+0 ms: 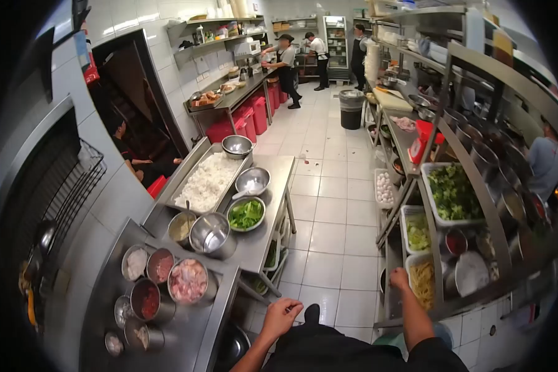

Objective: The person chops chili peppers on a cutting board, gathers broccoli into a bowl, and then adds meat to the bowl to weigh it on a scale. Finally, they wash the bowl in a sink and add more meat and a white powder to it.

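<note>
My left hand point(283, 316) hangs in front of my body with its fingers curled in, nothing visible in them, beside the corner of the steel counter. On that counter, metal pots hold raw meat point(189, 282), minced meat point(160, 265) and a dark red food point(147, 301). My right hand point(400, 279) is closed, at the edge of the right-hand shelving; whatever its fingers may hold is hidden. Nearest to it are a tub of yellow strips point(422, 282) and a tub of pale green vegetables point(417, 229).
A tray of white rice point(209, 181) and a bowl of green leaves point(246, 214) stand on the left counter. Broccoli fills a white tub point(454, 193) on the right. A tiled aisle point(322, 217) leads to a black bin point(351, 110) and several people. Scraps lie on the floor.
</note>
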`<control>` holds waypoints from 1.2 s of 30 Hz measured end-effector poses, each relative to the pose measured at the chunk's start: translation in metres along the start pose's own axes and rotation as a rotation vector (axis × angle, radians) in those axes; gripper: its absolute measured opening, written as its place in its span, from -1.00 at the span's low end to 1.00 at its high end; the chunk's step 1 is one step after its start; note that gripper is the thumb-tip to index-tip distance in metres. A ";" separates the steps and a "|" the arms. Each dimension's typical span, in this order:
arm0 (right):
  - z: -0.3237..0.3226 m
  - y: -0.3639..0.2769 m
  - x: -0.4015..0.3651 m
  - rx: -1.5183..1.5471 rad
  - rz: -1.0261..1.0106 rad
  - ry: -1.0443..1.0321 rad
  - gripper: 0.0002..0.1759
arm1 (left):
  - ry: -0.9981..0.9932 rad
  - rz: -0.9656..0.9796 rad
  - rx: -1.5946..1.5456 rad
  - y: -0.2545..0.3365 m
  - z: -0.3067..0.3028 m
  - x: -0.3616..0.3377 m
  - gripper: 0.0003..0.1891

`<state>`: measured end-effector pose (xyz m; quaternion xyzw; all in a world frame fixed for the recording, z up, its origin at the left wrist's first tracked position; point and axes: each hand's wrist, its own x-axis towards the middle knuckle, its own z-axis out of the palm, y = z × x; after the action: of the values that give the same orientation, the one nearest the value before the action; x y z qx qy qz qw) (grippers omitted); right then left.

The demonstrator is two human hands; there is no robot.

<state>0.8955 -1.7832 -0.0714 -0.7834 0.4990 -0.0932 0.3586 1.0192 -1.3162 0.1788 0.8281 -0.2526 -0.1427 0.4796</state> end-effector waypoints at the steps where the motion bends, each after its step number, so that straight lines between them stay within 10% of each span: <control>1: -0.003 -0.014 -0.007 -0.075 0.001 -0.064 -0.76 | 0.014 0.015 -0.026 0.000 -0.002 0.034 -0.82; 3: -0.003 -0.010 -0.027 -0.119 0.177 -0.285 -0.73 | 0.029 0.083 -0.062 0.015 -0.008 0.097 -0.81; 7: 0.041 0.088 -0.064 -0.934 -0.334 -0.738 -0.75 | -0.012 0.224 -0.048 0.048 -0.004 0.228 -0.85; 12: 0.071 0.073 -0.018 -0.708 0.013 -0.816 -0.81 | -0.059 0.415 -0.087 0.106 0.026 0.389 -0.87; 21: 0.075 0.045 0.179 -0.529 -0.045 -0.569 -0.89 | -0.217 0.607 -0.103 0.179 0.161 0.616 -0.89; 32: 0.060 -0.042 0.339 0.314 0.534 -0.014 -0.86 | -0.431 0.696 -0.162 0.263 0.311 0.886 -0.87; 33: 0.094 -0.012 0.335 -0.406 0.211 -0.149 -0.86 | -0.475 0.767 -0.158 0.275 0.336 0.911 -0.86; 36: 0.174 0.045 0.298 -0.528 -0.112 0.328 -0.83 | -0.591 0.834 -0.240 0.318 0.418 0.965 -0.82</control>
<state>1.0951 -1.9660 -0.2903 -0.8502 0.5131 -0.1053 0.0519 1.5317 -2.2853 0.2515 0.5209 -0.6671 -0.1954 0.4954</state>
